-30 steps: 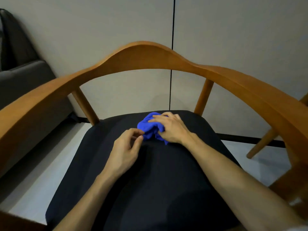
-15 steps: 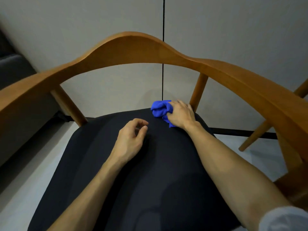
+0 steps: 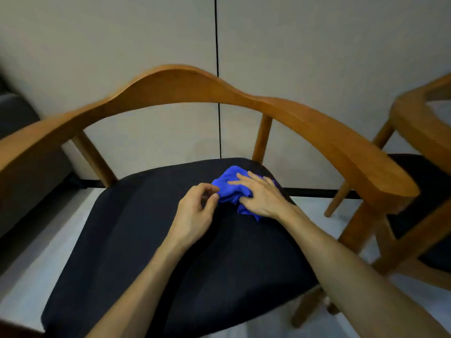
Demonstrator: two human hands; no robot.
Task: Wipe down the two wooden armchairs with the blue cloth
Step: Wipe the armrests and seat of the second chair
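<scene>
A crumpled blue cloth [image 3: 229,187] lies on the back right part of the black seat cushion [image 3: 151,264] of the near wooden armchair [image 3: 185,85]. My right hand [image 3: 262,197] presses down on the cloth with its fingers spread fairly straight over it. My left hand [image 3: 195,213] rests on the cushion just left of the cloth, fingers loosely curled, thumb and forefinger tips at the cloth's left edge. The second wooden armchair [image 3: 419,128] stands to the right, partly out of frame.
The near chair's curved armrest [image 3: 366,167] runs along my right forearm. A dark grey sofa [image 3: 17,123] stands at the left. A pale panelled wall [image 3: 317,45] is close behind both chairs, and light floor [image 3: 29,276] shows around them.
My right hand drew the cloth back from the seat's rear edge toward my left hand, which now meets the cloth's edge. The view pulled back, showing the second chair.
</scene>
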